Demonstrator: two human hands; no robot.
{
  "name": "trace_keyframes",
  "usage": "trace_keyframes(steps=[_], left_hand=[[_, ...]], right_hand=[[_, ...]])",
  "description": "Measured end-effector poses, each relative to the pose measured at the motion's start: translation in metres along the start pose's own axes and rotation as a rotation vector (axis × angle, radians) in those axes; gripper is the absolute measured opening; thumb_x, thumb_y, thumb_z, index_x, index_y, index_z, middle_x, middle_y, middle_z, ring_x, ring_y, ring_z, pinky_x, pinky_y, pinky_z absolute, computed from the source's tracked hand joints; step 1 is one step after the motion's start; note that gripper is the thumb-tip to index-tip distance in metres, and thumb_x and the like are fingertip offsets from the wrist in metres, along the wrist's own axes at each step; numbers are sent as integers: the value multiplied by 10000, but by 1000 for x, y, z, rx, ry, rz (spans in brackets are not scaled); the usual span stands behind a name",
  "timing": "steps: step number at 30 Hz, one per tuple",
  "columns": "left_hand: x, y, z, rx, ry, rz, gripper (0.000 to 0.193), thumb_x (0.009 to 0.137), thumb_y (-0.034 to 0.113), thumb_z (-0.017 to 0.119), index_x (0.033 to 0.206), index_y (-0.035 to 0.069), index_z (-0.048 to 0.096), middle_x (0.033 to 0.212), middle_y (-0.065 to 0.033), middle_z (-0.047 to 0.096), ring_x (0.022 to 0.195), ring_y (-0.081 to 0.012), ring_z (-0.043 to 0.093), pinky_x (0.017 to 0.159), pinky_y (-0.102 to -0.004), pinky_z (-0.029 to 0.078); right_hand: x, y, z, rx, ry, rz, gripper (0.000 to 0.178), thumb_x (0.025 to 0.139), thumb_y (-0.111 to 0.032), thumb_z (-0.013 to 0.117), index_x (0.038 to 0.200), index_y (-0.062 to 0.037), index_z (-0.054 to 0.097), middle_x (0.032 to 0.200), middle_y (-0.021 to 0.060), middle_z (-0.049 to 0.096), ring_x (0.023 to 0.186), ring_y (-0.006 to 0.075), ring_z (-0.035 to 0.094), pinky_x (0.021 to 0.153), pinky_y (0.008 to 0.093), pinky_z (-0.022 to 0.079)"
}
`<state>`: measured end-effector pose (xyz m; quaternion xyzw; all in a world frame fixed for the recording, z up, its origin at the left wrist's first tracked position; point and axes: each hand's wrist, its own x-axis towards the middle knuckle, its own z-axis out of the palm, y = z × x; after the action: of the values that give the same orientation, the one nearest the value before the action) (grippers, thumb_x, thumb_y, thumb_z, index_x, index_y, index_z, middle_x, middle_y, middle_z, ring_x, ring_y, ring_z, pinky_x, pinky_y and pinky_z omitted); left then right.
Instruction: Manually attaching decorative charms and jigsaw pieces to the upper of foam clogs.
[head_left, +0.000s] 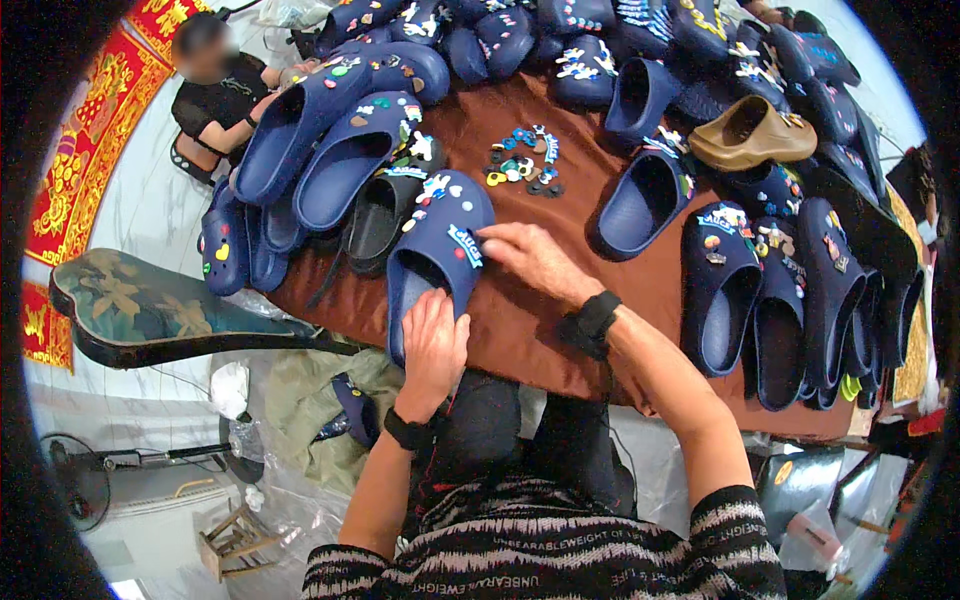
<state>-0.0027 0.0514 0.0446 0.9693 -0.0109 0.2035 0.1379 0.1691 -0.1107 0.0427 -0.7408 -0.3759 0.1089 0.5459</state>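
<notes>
A navy clog with several colourful shoe charms on its upper lies on the brown cloth before me, toe pointing away. My left hand grips it at the foot opening, its fingers reaching inside. From the right, my right hand has its fingertips drawn together against the side of the upper, right beside a light-blue lettered charm. Whatever those fingertips hold is too small to make out. Beyond the clog, a small pile of loose charms lies on the cloth.
Decorated navy clogs crowd the right side and the far edge, with one tan clog among them. More clogs and a black one are stacked at left. A person sits far left, behind a cushioned seat.
</notes>
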Motion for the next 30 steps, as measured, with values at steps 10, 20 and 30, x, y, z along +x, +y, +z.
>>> trace_keyframes(steps=[10, 20, 30], left_hand=[[4, 0, -1, -6, -82, -34, 410, 935, 196, 592, 1230, -83, 543, 1323, -227, 538, 1288, -370, 461, 1071, -485, 341], [3, -1, -6, 1, -136, -53, 451, 951, 216, 571, 1257, -112, 523, 1352, -255, 517, 1303, -389, 444, 1087, -482, 327], [-6, 25, 3, -21, -71, -71, 350, 897, 191, 638, 1142, -57, 608, 1270, -179, 592, 1271, -339, 495, 1072, -478, 353]], right_hand=[[49, 62, -68, -646, 477, 210, 231, 889, -99, 617, 1104, -87, 699, 1052, 228, 660, 1013, 435, 641, 858, 517, 517], [64, 55, -69, -764, 252, 313, 271, 870, -165, 679, 1138, -132, 691, 1097, 180, 674, 1043, 384, 654, 878, 504, 524], [56, 55, -74, -728, 249, 258, 302, 854, -150, 663, 1155, -124, 641, 1120, 183, 621, 1046, 387, 635, 866, 507, 526]])
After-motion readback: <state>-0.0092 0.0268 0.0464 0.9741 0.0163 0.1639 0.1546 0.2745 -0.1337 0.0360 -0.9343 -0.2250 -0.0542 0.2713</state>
